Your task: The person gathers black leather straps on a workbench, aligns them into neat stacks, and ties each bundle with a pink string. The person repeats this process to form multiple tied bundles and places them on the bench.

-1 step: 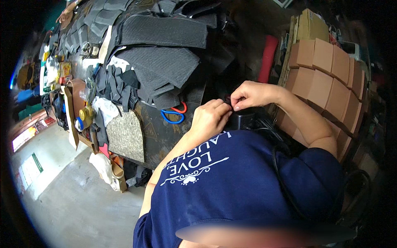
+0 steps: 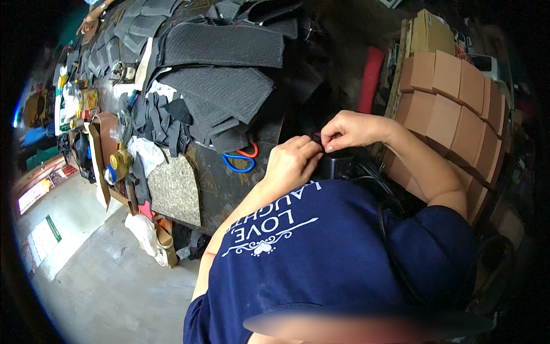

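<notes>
My left hand (image 2: pixel 294 159) and my right hand (image 2: pixel 350 131) meet close in front of my chest, fingertips nearly touching. Both are closed: the right one pinches thumb against forefinger, while the left has its fingers curled together. Whatever lies between them is too small or hidden to make out. Just below the fingers sits a black box-like thing (image 2: pixel 336 166) with dark cables beside it. To the left of my left hand, scissors with one blue and one red handle loop (image 2: pixel 239 163) lie on the dark table (image 2: pixel 220 192), their blades covered by dark grey ribbed fabric pieces (image 2: pixel 220 94).
Stacked brown box-like blocks (image 2: pixel 441 120) stand to the right, with a red roll (image 2: pixel 371 80) beyond my right hand. Dark fabric strips (image 2: pixel 157 123), a speckled grey sheet (image 2: pixel 175 189) and a yellow-capped jar (image 2: pixel 119 159) lie leftward. Another person's hand (image 2: pixel 87 26) shows far left.
</notes>
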`<state>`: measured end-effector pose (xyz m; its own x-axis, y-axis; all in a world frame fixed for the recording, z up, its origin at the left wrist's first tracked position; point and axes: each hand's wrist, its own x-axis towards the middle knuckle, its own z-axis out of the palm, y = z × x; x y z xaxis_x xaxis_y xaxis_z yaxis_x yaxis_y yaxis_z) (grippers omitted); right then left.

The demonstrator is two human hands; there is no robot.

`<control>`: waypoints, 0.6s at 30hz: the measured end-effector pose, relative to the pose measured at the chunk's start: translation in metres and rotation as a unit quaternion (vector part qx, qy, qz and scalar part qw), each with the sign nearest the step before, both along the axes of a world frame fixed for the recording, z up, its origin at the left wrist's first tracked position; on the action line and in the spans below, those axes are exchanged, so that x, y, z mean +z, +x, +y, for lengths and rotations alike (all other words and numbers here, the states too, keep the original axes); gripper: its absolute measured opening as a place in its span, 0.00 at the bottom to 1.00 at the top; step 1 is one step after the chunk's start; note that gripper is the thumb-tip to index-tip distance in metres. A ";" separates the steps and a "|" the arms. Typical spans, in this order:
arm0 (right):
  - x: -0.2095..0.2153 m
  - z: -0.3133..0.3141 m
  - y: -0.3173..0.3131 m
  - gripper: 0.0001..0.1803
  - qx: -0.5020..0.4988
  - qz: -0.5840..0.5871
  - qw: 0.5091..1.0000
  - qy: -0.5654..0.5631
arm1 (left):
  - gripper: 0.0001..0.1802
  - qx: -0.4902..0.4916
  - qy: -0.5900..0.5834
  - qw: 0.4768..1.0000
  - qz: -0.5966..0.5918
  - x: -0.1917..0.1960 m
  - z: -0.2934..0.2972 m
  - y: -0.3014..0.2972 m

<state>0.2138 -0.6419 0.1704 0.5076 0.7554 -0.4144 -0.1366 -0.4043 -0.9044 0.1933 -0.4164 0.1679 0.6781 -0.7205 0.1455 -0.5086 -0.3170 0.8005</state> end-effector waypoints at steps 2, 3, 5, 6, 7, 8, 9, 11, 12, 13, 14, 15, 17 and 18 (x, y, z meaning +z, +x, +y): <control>0.005 -0.010 -0.003 0.10 -0.038 0.013 0.999 0.005 | 0.06 -0.020 -0.006 1.000 -0.004 0.001 -0.006 0.007; 0.008 -0.015 -0.004 0.10 -0.048 0.011 0.999 -0.009 | 0.06 -0.027 0.001 1.000 0.004 0.002 -0.008 0.011; 0.013 -0.021 -0.010 0.09 -0.098 0.018 0.995 0.004 | 0.05 -0.034 -0.009 0.999 0.003 0.002 -0.010 0.015; 0.014 -0.024 -0.014 0.09 -0.111 0.021 0.994 -0.005 | 0.05 -0.033 -0.019 0.999 0.002 0.001 -0.011 0.016; 0.013 -0.026 -0.016 0.09 -0.134 0.043 0.990 0.012 | 0.05 -0.044 -0.024 0.999 0.005 0.000 -0.012 0.016; 0.011 -0.029 -0.018 0.10 -0.157 0.067 0.985 0.028 | 0.05 -0.052 -0.030 0.998 0.009 -0.001 -0.013 0.016; 0.007 -0.034 -0.021 0.10 -0.173 0.094 0.979 0.053 | 0.05 -0.056 -0.031 0.998 0.018 -0.003 -0.015 0.015; -0.008 -0.047 -0.014 0.12 -0.178 0.095 0.979 0.015 | 0.05 -0.053 -0.044 0.997 0.018 -0.005 -0.017 0.012; -0.019 -0.056 -0.007 0.12 -0.181 0.092 0.979 0.001 | 0.05 -0.052 -0.045 0.998 0.017 -0.005 -0.019 0.012; -0.032 -0.065 0.003 0.12 -0.178 0.085 0.980 -0.017 | 0.05 -0.050 -0.053 0.997 0.018 -0.005 -0.021 0.013; -0.048 -0.075 0.015 0.13 -0.175 0.083 0.979 -0.061 | 0.05 -0.049 -0.050 0.997 0.018 -0.005 -0.024 0.015; -0.064 -0.087 0.028 0.14 -0.179 0.071 0.977 -0.095 | 0.05 -0.049 -0.048 0.997 0.020 -0.006 -0.029 0.018; -0.098 -0.114 0.054 0.15 -0.204 0.063 0.962 -0.171 | 0.05 -0.052 -0.045 0.997 0.022 -0.006 -0.042 0.024; -0.116 -0.126 0.067 0.15 -0.226 0.070 0.948 -0.215 | 0.05 -0.054 -0.044 0.997 0.022 -0.006 -0.051 0.028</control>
<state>0.2808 -0.7675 0.0539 0.6567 0.2211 -0.7210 -0.4891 -0.6028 -0.6304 0.2215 -0.4677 0.1617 0.6045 -0.7753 0.1828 -0.5001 -0.1908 0.8447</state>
